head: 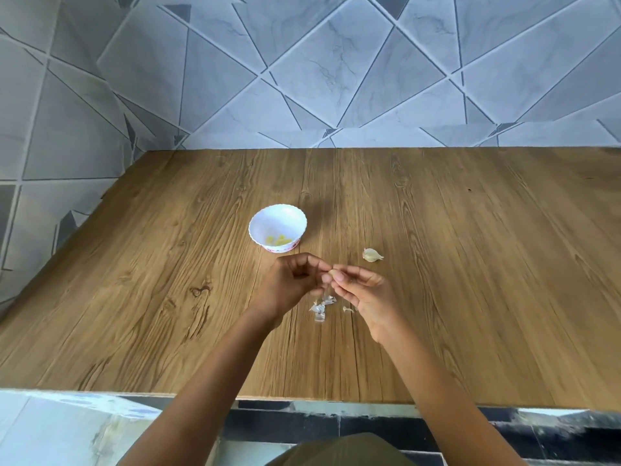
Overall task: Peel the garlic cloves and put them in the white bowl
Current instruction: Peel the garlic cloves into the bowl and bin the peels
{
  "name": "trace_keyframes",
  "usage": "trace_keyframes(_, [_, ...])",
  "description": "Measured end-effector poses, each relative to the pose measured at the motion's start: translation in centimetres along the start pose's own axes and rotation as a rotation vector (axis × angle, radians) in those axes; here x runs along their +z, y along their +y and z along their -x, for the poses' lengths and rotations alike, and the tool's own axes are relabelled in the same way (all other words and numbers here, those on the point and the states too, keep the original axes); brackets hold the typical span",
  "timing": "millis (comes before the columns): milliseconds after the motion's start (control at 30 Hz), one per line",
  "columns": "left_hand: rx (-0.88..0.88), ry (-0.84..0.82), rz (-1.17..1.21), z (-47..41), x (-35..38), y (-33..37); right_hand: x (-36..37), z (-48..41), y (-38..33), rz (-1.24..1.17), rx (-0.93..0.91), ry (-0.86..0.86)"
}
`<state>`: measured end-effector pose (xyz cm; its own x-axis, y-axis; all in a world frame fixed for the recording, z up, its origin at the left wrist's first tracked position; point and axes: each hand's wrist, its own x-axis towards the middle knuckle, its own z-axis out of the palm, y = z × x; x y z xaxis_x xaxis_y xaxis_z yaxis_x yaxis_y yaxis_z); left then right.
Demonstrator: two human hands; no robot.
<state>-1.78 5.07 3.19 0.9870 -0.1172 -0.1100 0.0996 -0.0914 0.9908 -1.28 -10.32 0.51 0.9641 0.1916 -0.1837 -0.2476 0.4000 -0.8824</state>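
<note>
A grey tiled wall (336,62) with dark angular lines rises behind a wide wood-grain counter (470,264), which fills the middle of the view. Both bare forearms reach in from the near edge and meet above the counter's centre. The left hand (289,284) is curled, palm turned inward, and the right hand (366,294) faces it, so the two sets of fingers (319,264) come together tip to tip. The white bowl (255,220), scalloped at the rim with a red pattern at its foot, stands on the counter just beyond the left hand and apart from it; a few yellowish peeled cloves (279,241) lie in its bottom. To the right of the bowl, just past the right hand, one unpeeled clove (372,254) lies on the counter by itself. A small garlic clove (332,273) is pinched right where the fingertips of both hands meet — only its top shows between them, and whether skin remains on it cannot be told. Directly below the hands, thin pale peel scraps (321,306) lie scattered on the counter — a small cluster under the left fingers and a stray bit beside the right palm.
</note>
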Motion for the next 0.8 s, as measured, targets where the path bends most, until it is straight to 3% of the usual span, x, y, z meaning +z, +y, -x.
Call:
trace_keyframes(200, [-0.036, -0.024, 0.103, -0.1, -0.3, 0.2, -0.2, -0.6, 0.0, -0.004, -0.012, -0.033])
trace_keyframes(467, [0.014, 0.019, -0.088, -0.4, -0.2, 0.3, 0.4, -1.0, -0.6, 0.218, -0.148, 0.085])
trace_keyframes(633, [-0.066, 0.003, -0.021, -0.7, -0.5, 0.6, 0.4, -0.7, -0.6, 0.368, -0.241, 0.054])
trace_keyframes(800, [-0.155, 0.083, 0.233, -0.7, -1.3, 0.4, -0.4, -0.7, -0.2, 0.577, -0.347, 0.085])
